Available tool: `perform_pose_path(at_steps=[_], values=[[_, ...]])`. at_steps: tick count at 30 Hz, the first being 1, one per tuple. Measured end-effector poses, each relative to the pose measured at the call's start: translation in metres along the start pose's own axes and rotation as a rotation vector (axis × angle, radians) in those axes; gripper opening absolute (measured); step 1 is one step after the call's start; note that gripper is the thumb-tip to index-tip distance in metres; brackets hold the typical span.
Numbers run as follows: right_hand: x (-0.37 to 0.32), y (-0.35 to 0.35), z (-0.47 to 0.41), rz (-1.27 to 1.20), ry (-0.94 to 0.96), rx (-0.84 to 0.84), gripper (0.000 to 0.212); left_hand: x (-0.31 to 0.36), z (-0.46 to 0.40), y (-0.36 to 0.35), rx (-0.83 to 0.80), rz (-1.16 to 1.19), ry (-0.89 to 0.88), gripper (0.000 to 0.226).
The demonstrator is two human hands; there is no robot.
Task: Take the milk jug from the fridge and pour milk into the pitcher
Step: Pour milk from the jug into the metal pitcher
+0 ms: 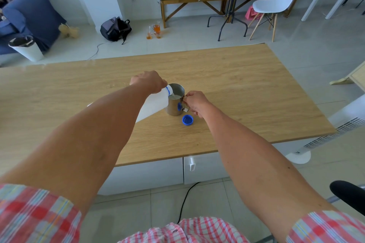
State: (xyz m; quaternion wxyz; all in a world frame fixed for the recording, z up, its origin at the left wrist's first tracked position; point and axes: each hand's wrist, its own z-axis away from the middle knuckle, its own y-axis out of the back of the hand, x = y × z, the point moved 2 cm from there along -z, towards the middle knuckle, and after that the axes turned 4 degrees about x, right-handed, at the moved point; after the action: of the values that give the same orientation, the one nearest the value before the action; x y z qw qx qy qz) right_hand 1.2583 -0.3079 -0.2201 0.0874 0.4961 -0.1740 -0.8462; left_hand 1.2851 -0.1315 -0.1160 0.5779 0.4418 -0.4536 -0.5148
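Milk jug (153,104), gripped by my left hand (148,81), tips at frame centre over the pitcher (174,104), which my right hand (194,102) steadies by its handle against tipping.

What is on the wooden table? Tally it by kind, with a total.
Milk jug: 1, tilted over the pitcher, held by the left hand
Metal pitcher: 1, handle held by the right hand
Blue cap: 1, lying loose beside the pitcher
Total: 3

No words or numbers can be read here. The pitcher (174,104) has a blue mark, but it is too blurry.
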Motion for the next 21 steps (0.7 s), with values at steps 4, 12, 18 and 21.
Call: perform_pose_path(at_steps=[4, 12, 18, 21], values=[[0.0016, -0.0025, -0.0028, -0.001, 0.001, 0.002, 0.016, 0.0002, -0.0012, -0.0003, -0.008, 0.000, 0.012, 0.031], [0.0019, -0.0015, -0.0029, -0.003, 0.001, -0.002, 0.016, 0.0005, -0.0027, -0.0016, -0.008, -0.004, 0.018, 0.032], [0.0010, -0.0004, -0.0014, 0.004, 0.004, -0.008, 0.017, 0.0003, -0.0037, -0.0023, -0.008, -0.005, 0.012, 0.033], [0.0006, -0.0004, -0.0009, 0.012, 0.001, -0.009, 0.018, 0.0002, -0.0034, -0.0021, -0.012, -0.008, 0.011, 0.034]])
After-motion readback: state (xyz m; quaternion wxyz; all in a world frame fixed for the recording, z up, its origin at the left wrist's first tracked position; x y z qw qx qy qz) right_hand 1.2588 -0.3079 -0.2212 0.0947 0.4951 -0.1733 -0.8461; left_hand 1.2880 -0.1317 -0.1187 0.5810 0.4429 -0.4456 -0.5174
